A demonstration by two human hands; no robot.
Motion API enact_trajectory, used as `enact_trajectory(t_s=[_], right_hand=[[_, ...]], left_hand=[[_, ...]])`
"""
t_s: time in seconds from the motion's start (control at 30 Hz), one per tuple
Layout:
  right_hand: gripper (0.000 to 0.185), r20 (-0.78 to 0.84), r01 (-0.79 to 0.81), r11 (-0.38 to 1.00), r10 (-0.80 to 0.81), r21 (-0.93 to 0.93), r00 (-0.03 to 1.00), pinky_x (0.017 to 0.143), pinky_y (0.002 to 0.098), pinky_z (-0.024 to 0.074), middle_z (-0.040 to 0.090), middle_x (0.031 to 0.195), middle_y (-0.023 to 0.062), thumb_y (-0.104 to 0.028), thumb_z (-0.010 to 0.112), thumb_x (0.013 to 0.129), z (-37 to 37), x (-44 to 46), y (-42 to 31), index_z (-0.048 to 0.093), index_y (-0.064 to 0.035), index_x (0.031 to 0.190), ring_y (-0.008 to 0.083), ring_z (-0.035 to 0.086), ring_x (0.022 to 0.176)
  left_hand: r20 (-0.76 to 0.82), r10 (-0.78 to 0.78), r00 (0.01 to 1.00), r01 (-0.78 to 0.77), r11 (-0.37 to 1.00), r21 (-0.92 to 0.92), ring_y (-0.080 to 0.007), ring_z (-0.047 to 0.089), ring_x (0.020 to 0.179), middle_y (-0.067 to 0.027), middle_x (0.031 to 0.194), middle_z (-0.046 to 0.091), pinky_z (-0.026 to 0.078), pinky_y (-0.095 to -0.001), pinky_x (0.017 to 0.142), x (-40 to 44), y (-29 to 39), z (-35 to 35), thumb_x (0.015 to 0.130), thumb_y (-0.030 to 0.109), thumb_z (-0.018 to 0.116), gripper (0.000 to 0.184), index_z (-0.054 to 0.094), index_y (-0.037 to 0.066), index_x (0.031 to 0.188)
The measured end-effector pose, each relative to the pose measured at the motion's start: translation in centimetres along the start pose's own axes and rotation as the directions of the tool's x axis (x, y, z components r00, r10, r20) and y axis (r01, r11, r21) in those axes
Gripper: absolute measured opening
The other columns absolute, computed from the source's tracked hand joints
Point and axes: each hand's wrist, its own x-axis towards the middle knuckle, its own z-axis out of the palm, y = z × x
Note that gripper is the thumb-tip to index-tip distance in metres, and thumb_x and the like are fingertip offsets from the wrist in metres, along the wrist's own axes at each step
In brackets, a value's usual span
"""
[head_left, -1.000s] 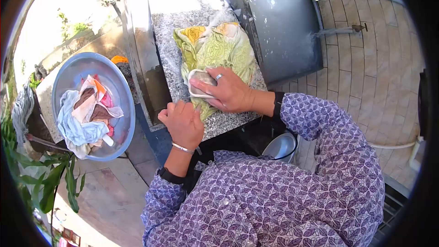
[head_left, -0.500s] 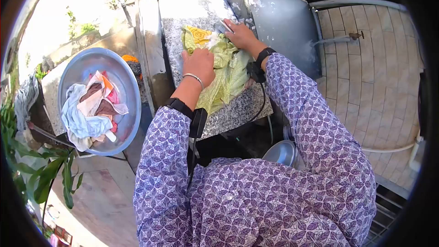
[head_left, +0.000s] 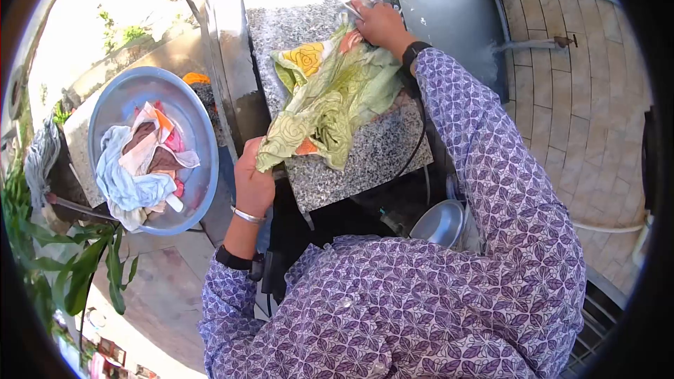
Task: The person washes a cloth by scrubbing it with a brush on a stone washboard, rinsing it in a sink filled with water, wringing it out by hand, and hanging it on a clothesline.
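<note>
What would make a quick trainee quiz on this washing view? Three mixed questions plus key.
1. Multiple choice: what does the left hand grip?
A) The far rim of the round basin
B) A corner of the green patterned cloth
C) The wall tap

2. True or false: the round basin, with a light blue cloth in it, is to the right of the speckled stone slab.

3. Fill in the blank: the silver bangle is on the ____ wrist.

Key: 1 B; 2 false, it is to the left; 3 left.
</note>
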Motion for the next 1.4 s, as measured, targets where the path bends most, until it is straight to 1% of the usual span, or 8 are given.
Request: enact_trajectory(t_s=[0.13, 0.2, 0.5, 0.63, 0.8, 1.03, 1.2, 1.4], right_hand=[[0.053, 0.264, -0.138, 0.869, 0.009, 0.475, 0.964, 0.087, 0.0426, 0.0467, 0.052, 0.113, 0.0321, -0.032, 0.053, 0.091, -8.8, -2.6, -8.7, 0.043, -0.0188, 0.141, 0.041, 0.058, 0.093], [0.052, -0.249, 0.443, 0.799, -0.369, 0.407, 0.895, 0.079, 0.0478, 0.0485, 0.058, 0.098, 0.0276, -0.032, 0.057, 0.087, -10.3, -10.6, -14.1, 0.048, -0.0194, 0.136, 0.0413, 0.059, 0.092], [0.051, 0.177, -0.084, 0.965, 0.04, 0.249, 0.983, 0.078, 0.0477, 0.0485, 0.061, 0.105, 0.0221, -0.034, 0.053, 0.088, -5.4, -1.3, -7.9, 0.046, -0.0219, 0.138, 0.0378, 0.06, 0.09], [0.055, -0.223, 0.497, 0.663, -0.457, 0.561, 0.861, 0.083, 0.0444, 0.0484, 0.056, 0.108, 0.0274, -0.033, 0.059, 0.085, -8.0, -12.2, -12.2, 0.047, -0.0246, 0.138, 0.0405, 0.059, 0.09], [0.053, 0.071, -0.047, 0.977, 0.033, 0.209, 0.997, 0.084, 0.0447, 0.0483, 0.058, 0.107, 0.0263, -0.032, 0.058, 0.086, -2.4, -0.9, -4.2, 0.047, -0.0269, 0.138, 0.0391, 0.059, 0.091], [0.082, 0.488, -0.453, 0.195, -0.465, 0.87, 0.738, 0.079, 0.0247, 0.0464, 0.062, 0.102, 0.0079, -0.031, 0.068, 0.081, -11.7, -5.5, -6.3, 0.025, -0.0263, 0.151, 0.013, 0.057, 0.089], [0.084, 0.539, -0.31, 0.441, -0.7, 0.843, 0.469, 0.074, 0.0266, 0.0461, 0.064, 0.102, 0.0088, -0.028, 0.072, 0.075, -11.1, -6.2, -9.0, 0.033, -0.0149, 0.148, 0.0133, 0.058, 0.083], [0.056, 0.466, -0.313, 0.35, -0.583, 0.883, 0.666, 0.074, 0.0254, 0.0478, 0.067, 0.098, 0.0079, -0.029, 0.072, 0.073, -12.9, -6.7, -6.0, 0.062, -0.0004, 0.119, 0.0116, 0.06, 0.084]], left_hand=[[-0.144, -0.458, 0.877, 0.221, 0.651, -0.726, -0.0199, 0.058, 0.107, -0.0063, 0.123, 0.058, 0.048, -0.0303, 0.088, -0.5, 2.4, 1.4, 0.096, 0.009, 0.052, 0.034, 0.049, 0.003, 0.129], [-0.162, -0.49, 0.857, 0.212, 0.62, -0.756, -0.0205, 0.056, 0.111, -0.0069, 0.125, 0.056, 0.046, -0.0333, 0.093, -0.9, 2.3, 1.8, 0.096, 0.01, 0.052, 0.038, 0.045, 0.001, 0.132], [-0.128, -0.257, 0.958, 0.118, 0.76, -0.639, -0.0182, 0.051, 0.119, -0.0089, 0.131, 0.053, 0.039, -0.0335, 0.102, -1.4, 1.0, 1.6, 0.092, 0.001, 0.055, 0.042, 0.044, -0.002, 0.133], [-0.153, -0.265, 0.952, 0.115, 0.773, -0.624, -0.0233, 0.045, 0.126, -0.0106, 0.138, 0.046, 0.033, -0.0395, 0.108, -2.2, 1.0, 1.7, 0.094, 0.001, 0.048, 0.046, 0.037, -0.001, 0.138], [-0.164, -0.229, 0.96, 0.088, 0.796, -0.599, -0.0169, 0.054, 0.114, -0.0071, 0.127, 0.056, 0.041, -0.0329, 0.099, -1.2, 1.4, 1.7, 0.092, 0.0, 0.053, 0.039, 0.048, 0.0, 0.13], [0.082, -0.098, 0.992, 0.111, 0.978, -0.178, -0.013, 0.056, 0.109, -0.0066, 0.119, 0.061, 0.042, -0.0284, 0.094, -2.2, 3.9, -0.1, 0.09, 0.0, 0.057, 0.03, 0.057, -0.003, 0.119], [0.116, -0.053, 0.992, 0.07, 0.986, -0.149, -0.0144, 0.054, 0.112, -0.0082, 0.122, 0.059, 0.04, -0.0289, 0.097, -2.7, 3.5, 0.2, 0.091, 0.002, 0.056, 0.032, 0.054, -0.004, 0.122], [-0.217, 0.056, 0.975, -0.068, 0.997, -0.047, -0.0158, 0.053, 0.11, -0.0101, 0.123, 0.058, 0.041, -0.0304, 0.096, -0.3, 4.5, 1.4, 0.098, 0.015, 0.05, 0.033, 0.051, -0.005, 0.125]])
